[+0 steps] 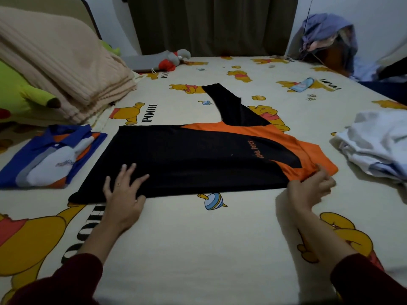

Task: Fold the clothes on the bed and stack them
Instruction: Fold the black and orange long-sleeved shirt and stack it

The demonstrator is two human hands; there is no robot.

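Observation:
A black and orange shirt (193, 157) lies flat across the middle of the bed, one black sleeve sticking out toward the far side. My left hand (123, 190) rests on its near left hem with fingers spread flat. My right hand (310, 186) pinches the orange shoulder edge at the shirt's near right corner. A folded blue, white and orange polo shirt (52, 157) lies to the left of it. A crumpled pile of white clothes (378, 146) sits at the right.
The bed (198, 238) has a cream cartoon-bear sheet. A folded beige blanket (57, 69) and green plush toy (19, 89) fill the far left. A grey and red plush (167, 59) lies at the head end. More clothes (328, 38) hang at the far right.

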